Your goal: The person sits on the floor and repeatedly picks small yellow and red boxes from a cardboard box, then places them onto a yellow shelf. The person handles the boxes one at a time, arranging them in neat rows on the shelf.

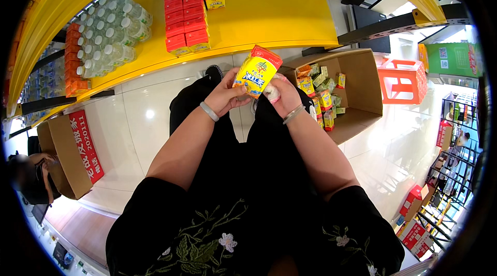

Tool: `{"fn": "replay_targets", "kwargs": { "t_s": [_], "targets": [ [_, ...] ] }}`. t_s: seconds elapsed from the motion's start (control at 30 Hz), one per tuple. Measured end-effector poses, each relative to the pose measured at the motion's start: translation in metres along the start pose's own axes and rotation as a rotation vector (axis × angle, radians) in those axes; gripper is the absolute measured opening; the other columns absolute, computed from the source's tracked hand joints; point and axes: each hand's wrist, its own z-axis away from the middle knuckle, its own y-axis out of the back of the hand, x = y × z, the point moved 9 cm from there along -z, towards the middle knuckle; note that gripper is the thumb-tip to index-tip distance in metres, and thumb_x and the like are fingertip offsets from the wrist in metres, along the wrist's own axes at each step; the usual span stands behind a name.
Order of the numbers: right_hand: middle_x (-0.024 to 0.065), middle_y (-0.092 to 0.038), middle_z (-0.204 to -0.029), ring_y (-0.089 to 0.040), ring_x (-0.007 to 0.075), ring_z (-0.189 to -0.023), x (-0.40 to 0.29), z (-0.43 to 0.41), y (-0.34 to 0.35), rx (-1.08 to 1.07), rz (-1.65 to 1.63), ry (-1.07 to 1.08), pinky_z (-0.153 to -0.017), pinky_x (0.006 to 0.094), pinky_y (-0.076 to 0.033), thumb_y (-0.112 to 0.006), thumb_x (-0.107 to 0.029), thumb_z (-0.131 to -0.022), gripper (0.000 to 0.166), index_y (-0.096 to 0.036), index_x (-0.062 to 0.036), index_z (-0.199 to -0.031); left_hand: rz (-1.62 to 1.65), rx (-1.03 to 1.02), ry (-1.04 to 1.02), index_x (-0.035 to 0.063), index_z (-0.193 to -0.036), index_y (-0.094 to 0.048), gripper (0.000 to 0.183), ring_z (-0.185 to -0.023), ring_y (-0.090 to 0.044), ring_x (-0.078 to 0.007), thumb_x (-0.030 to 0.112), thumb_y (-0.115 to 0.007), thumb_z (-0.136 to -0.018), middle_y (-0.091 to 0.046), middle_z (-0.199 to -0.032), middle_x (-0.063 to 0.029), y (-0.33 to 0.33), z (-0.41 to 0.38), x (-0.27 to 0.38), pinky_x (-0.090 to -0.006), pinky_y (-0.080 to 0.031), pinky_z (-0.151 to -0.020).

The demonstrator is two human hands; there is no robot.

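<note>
A yellow and red drink carton [258, 72] is held over my knees, its printed front turned up towards me. My left hand [226, 95] grips it along its left side, thumb across the front. Bunched in my right hand [285, 93] is a white and pink cloth [271, 92], pressed close to the carton's lower right side. To the right, an open cardboard box [355, 82] holds a jumble of yellow-red cartons [325, 99] and pale green cartons [320, 80]. Ahead, rows of matching red-topped cartons [186, 8] stand on a yellow shelf [268, 8].
Clear plastic bottles [110, 33] and orange cartons [73, 58] fill the shelf's left end. An orange plastic stool [404, 82] stands beyond the box. Another cardboard box [68, 155] is at left, beside a seated person [35, 177]. Black wire racks [452, 159] line the right.
</note>
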Motion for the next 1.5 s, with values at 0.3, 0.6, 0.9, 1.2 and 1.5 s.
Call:
{"fn": "replay_targets", "kwargs": {
  "t_s": [0.3, 0.6, 0.9, 1.2, 1.5],
  "targets": [
    [0.0101, -0.057, -0.1, -0.057, 0.0187, -0.09, -0.026, -0.01, -0.012, -0.149, -0.012, -0.088, -0.08, 0.0302, -0.045, -0.046, -0.009, -0.082, 0.026, -0.049, 0.0011, -0.106, -0.044, -0.092, 0.086, 0.0187, -0.129, -0.026, 0.062, -0.099, -0.054, -0.0239, 0.007, -0.06, -0.078, -0.047, -0.114, -0.007, -0.01, 0.003, -0.01, -0.036, -0.047, -0.08],
    [0.0099, -0.058, -0.099, -0.057, 0.0188, -0.086, -0.111, 0.001, -0.049, -0.011, 0.44, 0.343, -0.077, 0.0301, -0.045, -0.053, -0.005, -0.077, 0.023, -0.055, -0.0031, -0.1, -0.051, -0.077, 0.075, 0.0189, -0.129, -0.027, 0.062, -0.101, -0.053, -0.0234, 0.006, -0.059, -0.078, -0.046, -0.115, -0.0074, -0.009, 0.001, -0.009, -0.036, -0.047, -0.081],
    [0.0119, -0.053, -0.096, -0.052, 0.0278, -0.087, -0.09, 0.089, -0.166, -0.298, 1.773, 1.282, -0.076, 0.0335, -0.044, -0.057, -0.004, -0.063, 0.028, -0.056, -0.0045, -0.09, -0.034, -0.054, 0.018, 0.0195, -0.126, -0.031, 0.056, -0.099, -0.053, -0.0187, 0.005, -0.057, -0.079, -0.047, -0.113, -0.0032, -0.007, 0.0, -0.003, -0.0341, -0.047, -0.081],
    [0.01, -0.052, -0.092, -0.049, 0.0275, -0.083, -0.062, 0.09, -0.146, -0.323, 1.775, 1.146, -0.073, 0.0364, -0.042, -0.058, -0.005, -0.061, 0.027, -0.054, -0.0058, -0.088, 0.039, -0.045, -0.031, 0.0172, -0.122, -0.033, 0.051, -0.098, -0.052, -0.0159, 0.005, -0.057, -0.079, -0.047, -0.111, -0.0007, -0.005, 0.0, 0.004, -0.0299, -0.046, -0.08],
    [0.015, -0.051, -0.085, -0.05, 0.033, -0.079, -0.119, 0.067, -0.129, 0.1, 1.608, 1.064, -0.07, 0.0388, -0.042, -0.056, -0.007, -0.068, 0.022, -0.052, -0.0039, -0.089, 0.021, 0.004, -0.04, 0.018, -0.123, -0.032, 0.052, -0.099, -0.052, -0.0149, 0.006, -0.058, -0.079, -0.048, -0.111, -0.0021, -0.002, -0.003, 0.007, -0.0288, -0.046, -0.078]
  ]
}}
